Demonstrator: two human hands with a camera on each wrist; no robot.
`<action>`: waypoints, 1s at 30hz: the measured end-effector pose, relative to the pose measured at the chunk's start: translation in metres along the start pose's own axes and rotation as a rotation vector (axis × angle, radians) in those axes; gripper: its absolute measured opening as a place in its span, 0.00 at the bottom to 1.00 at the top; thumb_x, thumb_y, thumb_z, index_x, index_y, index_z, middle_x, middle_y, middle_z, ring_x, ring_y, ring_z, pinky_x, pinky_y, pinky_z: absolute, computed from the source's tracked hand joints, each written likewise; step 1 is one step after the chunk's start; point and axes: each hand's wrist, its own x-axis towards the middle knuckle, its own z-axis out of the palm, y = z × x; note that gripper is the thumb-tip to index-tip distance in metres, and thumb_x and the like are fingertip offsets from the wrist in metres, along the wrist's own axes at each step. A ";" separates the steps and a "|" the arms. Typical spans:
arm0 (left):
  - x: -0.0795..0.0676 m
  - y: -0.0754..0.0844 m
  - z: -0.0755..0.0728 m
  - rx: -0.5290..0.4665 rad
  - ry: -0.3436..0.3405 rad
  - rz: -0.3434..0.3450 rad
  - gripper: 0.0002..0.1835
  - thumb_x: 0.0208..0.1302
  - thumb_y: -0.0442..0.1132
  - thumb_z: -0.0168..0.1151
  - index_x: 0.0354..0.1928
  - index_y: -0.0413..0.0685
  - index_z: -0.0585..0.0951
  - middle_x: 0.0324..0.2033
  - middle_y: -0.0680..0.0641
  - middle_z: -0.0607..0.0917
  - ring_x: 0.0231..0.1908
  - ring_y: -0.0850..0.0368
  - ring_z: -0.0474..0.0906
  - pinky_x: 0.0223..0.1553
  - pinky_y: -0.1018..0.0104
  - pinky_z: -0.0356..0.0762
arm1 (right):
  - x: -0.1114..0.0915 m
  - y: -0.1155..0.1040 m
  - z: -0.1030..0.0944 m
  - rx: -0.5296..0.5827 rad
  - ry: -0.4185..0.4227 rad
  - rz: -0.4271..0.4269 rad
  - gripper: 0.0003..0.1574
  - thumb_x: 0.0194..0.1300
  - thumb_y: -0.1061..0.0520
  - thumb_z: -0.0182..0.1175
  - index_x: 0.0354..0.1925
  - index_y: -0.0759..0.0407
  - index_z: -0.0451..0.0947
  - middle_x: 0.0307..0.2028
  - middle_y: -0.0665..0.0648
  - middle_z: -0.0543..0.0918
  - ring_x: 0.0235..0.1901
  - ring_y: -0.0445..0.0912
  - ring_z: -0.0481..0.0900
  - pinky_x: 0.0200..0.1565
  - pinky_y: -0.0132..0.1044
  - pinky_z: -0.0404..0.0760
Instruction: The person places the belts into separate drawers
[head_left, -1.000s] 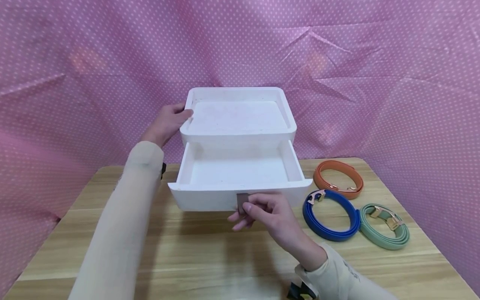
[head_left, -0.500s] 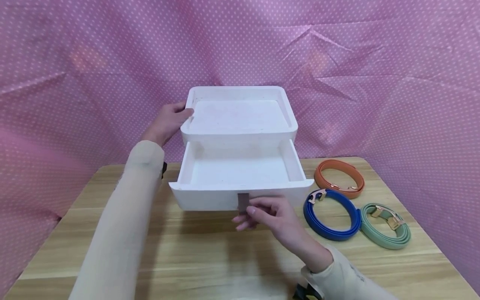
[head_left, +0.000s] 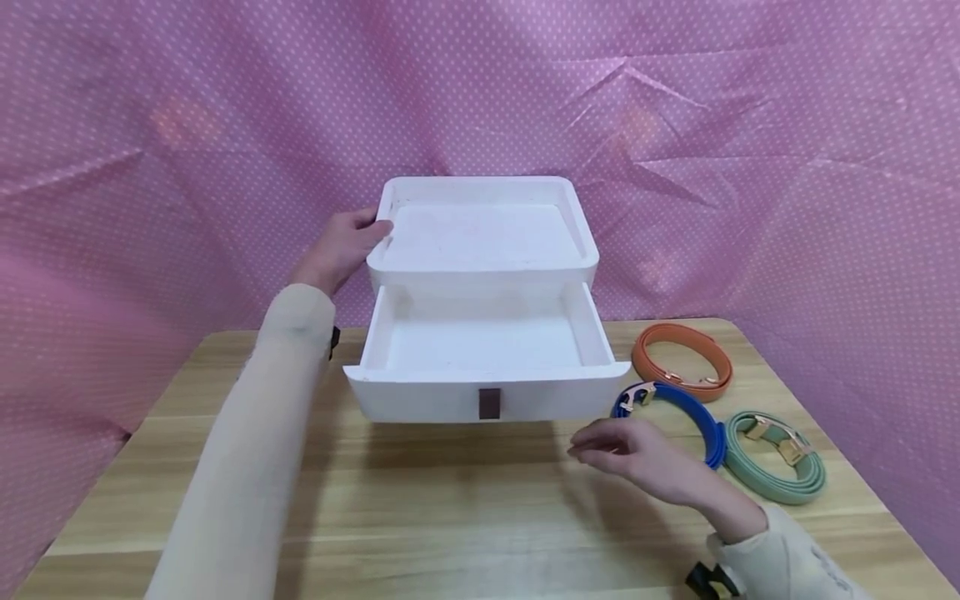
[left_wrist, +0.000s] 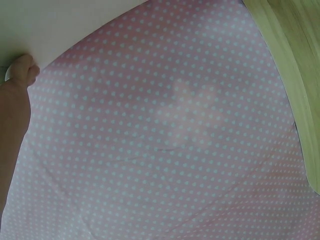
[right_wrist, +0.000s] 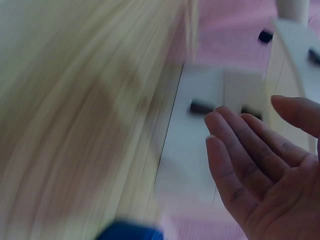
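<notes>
- Nothing is held by the right hand (head_left: 637,458); its fingers are loose and set side by side, with the thumb kept apart.
- The wooden table (head_left: 465,517) is seen below the right hand.
- The blue belt (head_left: 714,440) is found just behind the right hand, a bit to its right, and is partly hidden by it. It is rolled in a ring, so no long way is shown. The right hand is much nearer to it than the left.
- The green belt (head_left: 780,490) is set to the right of the right hand, seemingly touching the blue one.
- The drawer (head_left: 427,402) is pulled out, ahead and to the left of the right hand. Its long side is laid from left to right. Nothing is seen inside. Its brown tab (head_left: 489,404) is left free, and its right corner is placed near the blue belt.
- The orange belt (head_left: 686,334) is rolled up farther away, behind the blue one.
- The white box (head_left: 483,276) is pinched at its left rim by the left hand (head_left: 341,246), with the thumb put over the edge.
- Behind both hands, pink dotted cloth (head_left: 480,83) is hung.
</notes>
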 end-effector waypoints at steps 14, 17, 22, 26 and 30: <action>0.002 -0.002 0.002 -0.041 -0.005 -0.005 0.34 0.74 0.53 0.53 0.76 0.54 0.57 0.70 0.47 0.67 0.68 0.50 0.62 0.68 0.52 0.61 | -0.016 0.053 -0.027 -0.512 0.228 0.231 0.25 0.62 0.51 0.68 0.50 0.67 0.80 0.41 0.60 0.85 0.42 0.56 0.82 0.41 0.57 0.82; 0.003 0.000 0.002 -0.024 -0.006 -0.018 0.34 0.73 0.54 0.52 0.76 0.56 0.57 0.71 0.48 0.65 0.69 0.50 0.60 0.69 0.50 0.59 | -0.015 0.058 -0.027 -0.504 0.175 0.255 0.24 0.59 0.50 0.71 0.47 0.66 0.82 0.37 0.54 0.84 0.36 0.49 0.81 0.38 0.52 0.82; 0.007 0.001 0.001 -0.012 -0.008 -0.024 0.35 0.73 0.55 0.53 0.76 0.57 0.57 0.72 0.49 0.64 0.70 0.51 0.59 0.69 0.51 0.59 | -0.013 0.061 -0.025 -0.536 0.103 0.262 0.20 0.56 0.49 0.73 0.43 0.59 0.82 0.31 0.48 0.80 0.31 0.44 0.75 0.33 0.46 0.78; 0.008 -0.001 0.000 -0.019 0.001 -0.017 0.34 0.73 0.54 0.53 0.76 0.54 0.57 0.71 0.47 0.66 0.68 0.50 0.62 0.67 0.53 0.62 | -0.013 0.060 -0.023 -0.565 0.090 0.242 0.16 0.57 0.51 0.73 0.40 0.56 0.82 0.29 0.46 0.79 0.29 0.43 0.73 0.33 0.45 0.77; 0.009 -0.001 0.000 -0.025 -0.001 -0.022 0.34 0.73 0.53 0.53 0.76 0.54 0.58 0.71 0.47 0.66 0.68 0.50 0.63 0.67 0.53 0.63 | -0.015 0.058 -0.024 -0.579 0.102 0.225 0.13 0.57 0.53 0.72 0.39 0.56 0.83 0.28 0.46 0.79 0.29 0.42 0.73 0.32 0.44 0.77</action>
